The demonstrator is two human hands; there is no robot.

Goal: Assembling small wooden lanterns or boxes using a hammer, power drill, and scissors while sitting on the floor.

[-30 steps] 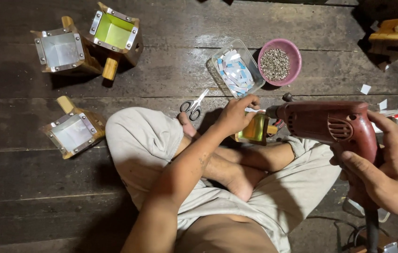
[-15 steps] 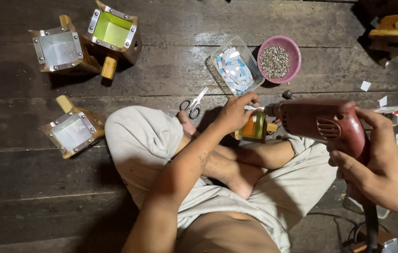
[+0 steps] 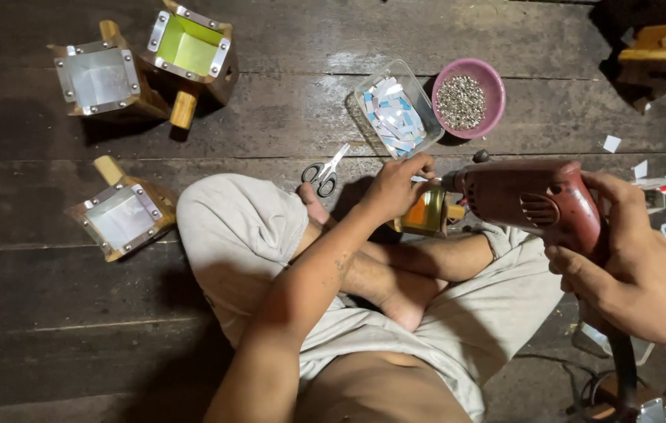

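On the dark plank floor [image 3: 286, 117], head view only: person sits cross-legged, left hand [image 3: 396, 188] curled over and gripping a small wooden box with a yellow-tinted window [image 3: 425, 211], held down over the crossed shins, just in front of the lap. Right hand [image 3: 623, 258] wrapped tight round the grip of a dark red electric drill [image 3: 533, 200], fingers closed on the handle; drill nose points left at the box, right by the left-hand fingertips. Change against the earlier frames: drill body has shifted up and left a bit, nose now closer in to the box, left hand stayed clamped on it; reads as the tool being lined up on the piece, likely a fastener going in, judgement only. Round about: scissors [image 3: 323, 174] just beyond the knee, clear tub of paper slips [image 3: 396, 110], pink bowl of small metal bits [image 3: 468, 98] touching or just beside the tub. Three finished-looking wooden boxes with metal-framed panes lie well apart at left: grey pane [image 3: 98, 77], green pane [image 3: 190, 45], lower one [image 3: 121, 219]. Hidden: drill bit tip and contact point covered by the left fingers, can't tell if touching; most of the yellow box is under the hand; trigger finger not clear; cord runs off the bottom right, clutter at the right edge cut off.
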